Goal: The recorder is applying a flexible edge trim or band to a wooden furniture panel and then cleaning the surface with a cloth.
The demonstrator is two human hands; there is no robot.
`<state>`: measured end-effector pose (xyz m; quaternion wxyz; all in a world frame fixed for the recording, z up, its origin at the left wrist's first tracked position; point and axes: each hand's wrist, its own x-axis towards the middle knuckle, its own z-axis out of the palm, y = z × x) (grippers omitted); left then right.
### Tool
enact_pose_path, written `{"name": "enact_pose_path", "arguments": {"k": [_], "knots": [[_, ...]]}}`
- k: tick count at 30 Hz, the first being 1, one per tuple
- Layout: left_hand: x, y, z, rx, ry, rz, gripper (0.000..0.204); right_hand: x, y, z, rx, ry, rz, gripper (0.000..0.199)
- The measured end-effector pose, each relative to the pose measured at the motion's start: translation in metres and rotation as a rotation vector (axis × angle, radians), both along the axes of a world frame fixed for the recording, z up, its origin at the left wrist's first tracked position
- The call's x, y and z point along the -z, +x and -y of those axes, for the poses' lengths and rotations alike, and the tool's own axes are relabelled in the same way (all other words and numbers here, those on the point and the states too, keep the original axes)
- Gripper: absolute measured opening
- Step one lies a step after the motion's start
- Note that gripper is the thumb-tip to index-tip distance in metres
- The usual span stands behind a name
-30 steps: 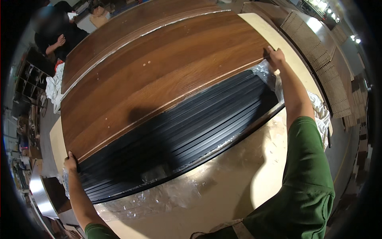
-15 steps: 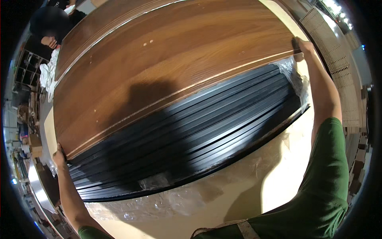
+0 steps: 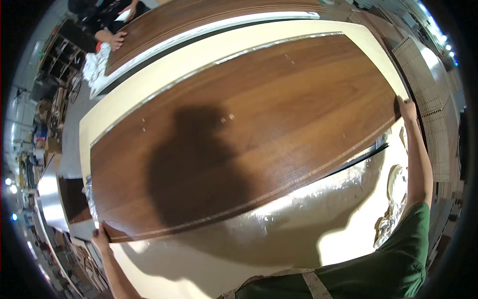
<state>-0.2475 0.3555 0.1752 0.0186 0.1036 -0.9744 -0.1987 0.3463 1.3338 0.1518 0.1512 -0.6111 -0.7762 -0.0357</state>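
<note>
A long brown wood-grain panel (image 3: 308,104) lies tilted across the view, gripped at its two near corners. My left hand (image 3: 101,241) is closed on the near left corner. At the right end, my right hand (image 3: 407,110) is closed round the other corner, its fingertips partly hidden. Beneath the panel, the stack of black ribbed strips is almost wholly covered; only a black edge (image 3: 359,158) shows at the right. Clear plastic film (image 3: 284,207) spreads out from under the panel's near edge over a cream work surface (image 3: 199,271).
Beyond the cream surface lies another brown panel (image 3: 199,19) with a white edge strip (image 3: 219,26). A co-worker's hand (image 3: 118,41) rests on its left end, by crumpled white wrapping (image 3: 94,67). Perforated boards (image 3: 423,70) stand along the right. Crumpled clear film (image 3: 384,230) lies near my right arm.
Both my hands have brought the brown panel toward me, and it now covers most of the black strips. The far panel and the cream surface between them have come into view.
</note>
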Motion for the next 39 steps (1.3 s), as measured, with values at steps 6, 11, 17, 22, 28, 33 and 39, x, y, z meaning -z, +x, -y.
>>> {"name": "enact_pose_path", "arguments": {"k": [6, 11, 17, 22, 28, 33, 39], "knots": [[-0.023, 0.171, 0.094, -0.258, 0.356, -0.072, 0.025, 0.008, 0.027, 0.073, 0.123, -0.209, -0.063, 0.046], [-0.043, 0.291, 0.156, -0.321, 0.366, -0.064, 0.024, 0.003, 0.005, 0.119, 0.003, -0.232, -0.086, 0.044], [0.044, 0.468, 0.225, -0.64, 0.432, -0.105, 0.03, 0.031, -0.011, 0.126, -0.225, -0.307, -0.238, 0.04], [0.073, 0.561, 0.217, -0.877, 0.588, -0.002, 0.042, 0.019, -0.04, 0.162, -0.44, -0.44, -0.453, 0.039], [0.058, 0.592, 0.216, -0.712, 0.829, 0.245, 0.051, 0.004, -0.032, 0.358, -0.642, -0.275, -0.74, 0.021], [0.061, 0.568, 0.235, -0.484, 0.973, 0.327, 0.049, -0.013, 0.037, 0.646, -0.531, -1.049, -0.748, 0.019], [0.081, 0.56, 0.228, -0.221, 1.11, 0.138, 0.049, 0.049, 0.08, 0.832, -0.763, -1.715, -0.375, 0.041]]}}
